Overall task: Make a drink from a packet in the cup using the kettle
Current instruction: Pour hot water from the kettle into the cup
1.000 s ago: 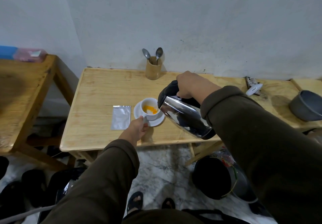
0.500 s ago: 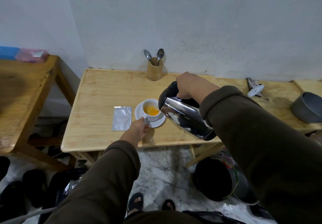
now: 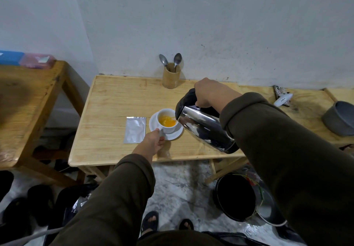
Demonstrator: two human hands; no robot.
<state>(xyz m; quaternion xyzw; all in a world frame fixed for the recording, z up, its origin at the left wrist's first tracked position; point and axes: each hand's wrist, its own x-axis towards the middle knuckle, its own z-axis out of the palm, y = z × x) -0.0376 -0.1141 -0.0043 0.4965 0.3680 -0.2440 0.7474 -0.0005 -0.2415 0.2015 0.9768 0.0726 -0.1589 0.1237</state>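
A white cup (image 3: 168, 129) stands on a white saucer (image 3: 176, 133) on the light wooden table (image 3: 107, 111). Orange liquid fills part of the cup. My left hand (image 3: 153, 143) pinches the cup's handle at its near side. My right hand (image 3: 210, 94) grips the black handle of a shiny steel kettle (image 3: 205, 129), tilted with its spout over the cup's right rim. A silver packet (image 3: 135, 130) lies flat just left of the saucer.
A bamboo holder (image 3: 171, 78) with two spoons stands at the table's back by the wall. A grey pot (image 3: 339, 118) and a white gadget (image 3: 283, 99) sit at the right. A darker table (image 3: 28, 100) is on the left. A black bin (image 3: 235, 198) stands on the floor.
The orange liquid in the cup has risen and spread. The kettle stays tilted over the cup, and both hands keep their holds.
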